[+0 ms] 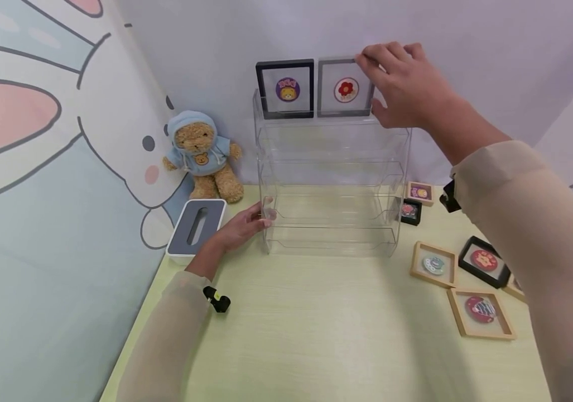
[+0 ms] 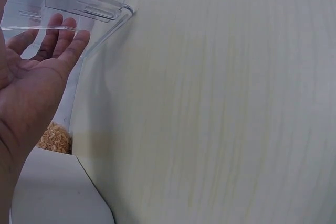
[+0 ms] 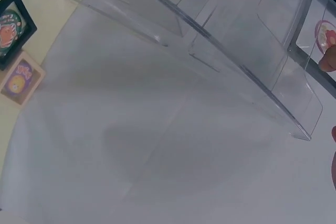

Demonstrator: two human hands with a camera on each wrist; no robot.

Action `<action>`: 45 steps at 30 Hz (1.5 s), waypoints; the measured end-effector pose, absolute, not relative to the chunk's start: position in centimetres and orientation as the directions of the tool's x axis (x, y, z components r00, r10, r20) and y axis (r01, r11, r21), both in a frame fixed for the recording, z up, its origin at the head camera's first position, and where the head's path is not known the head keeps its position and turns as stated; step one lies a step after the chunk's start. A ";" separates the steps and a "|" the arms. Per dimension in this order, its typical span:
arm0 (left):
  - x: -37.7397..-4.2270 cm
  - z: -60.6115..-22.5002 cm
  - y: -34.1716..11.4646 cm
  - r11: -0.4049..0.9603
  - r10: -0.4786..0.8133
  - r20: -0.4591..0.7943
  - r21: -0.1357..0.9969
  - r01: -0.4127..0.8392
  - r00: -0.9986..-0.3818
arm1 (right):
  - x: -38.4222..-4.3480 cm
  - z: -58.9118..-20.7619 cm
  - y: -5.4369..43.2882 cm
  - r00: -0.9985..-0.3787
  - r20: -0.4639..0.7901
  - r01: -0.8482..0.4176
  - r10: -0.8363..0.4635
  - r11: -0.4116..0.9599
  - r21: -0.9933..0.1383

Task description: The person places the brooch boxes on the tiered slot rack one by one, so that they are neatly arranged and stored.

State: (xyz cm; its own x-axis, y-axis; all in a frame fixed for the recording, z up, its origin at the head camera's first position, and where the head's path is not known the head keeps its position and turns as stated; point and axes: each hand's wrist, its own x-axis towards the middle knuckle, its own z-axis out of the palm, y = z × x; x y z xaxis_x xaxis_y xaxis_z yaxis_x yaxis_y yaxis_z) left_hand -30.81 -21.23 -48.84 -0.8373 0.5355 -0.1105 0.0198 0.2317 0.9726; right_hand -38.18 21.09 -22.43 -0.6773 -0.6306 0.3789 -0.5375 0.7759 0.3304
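Observation:
A clear acrylic tiered rack (image 1: 333, 206) stands on the table against the wall. On its top tier, a black-edged display frame (image 1: 311, 89) with a purple bear badge sits at the left. Beside it is a grey-edged display frame (image 1: 320, 86) with a red flower badge. My right hand (image 1: 409, 89) holds this flower frame at its right side, fingertips at the top corner and thumb lower down. Only fingertips (image 3: 328, 60) of that hand show in the right wrist view. My left hand (image 1: 240, 228) touches the rack's lower left side, its fingers (image 2: 65, 38) loosely extended.
A teddy bear (image 1: 203, 153) in a blue hoodie sits left of the rack, behind a grey-topped tissue box (image 1: 178, 234). Several framed badges lie at the right, among them a wooden frame (image 1: 482, 334) and a black frame (image 1: 502, 276). Small frames (image 1: 420, 193) lie by the rack.

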 end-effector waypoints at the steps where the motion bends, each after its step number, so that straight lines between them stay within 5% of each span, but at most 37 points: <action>1: -30.8 -48.9 -21.2 0.226 0.537 -0.111 0.974 0.016 -0.836 | -38.1 -22.5 21.1 -0.676 0.389 -0.545 -0.626 0.780 0.308; 10: -30.9 -49.1 -21.1 0.219 0.548 -0.118 0.976 0.006 -0.828 | -37.8 -23.1 20.7 -0.735 0.450 -0.537 -0.507 0.841 0.068; 21: -30.9 -49.0 -21.1 0.245 0.537 -0.126 0.969 0.011 -0.834 | -37.8 -23.3 19.6 -0.778 0.473 -0.509 -0.413 0.856 -0.090; 45: -30.8 -48.7 -20.5 0.254 0.543 -0.140 0.967 0.003 -0.828 | -36.1 -21.7 22.5 -0.740 0.487 -0.572 -0.464 0.815 -0.094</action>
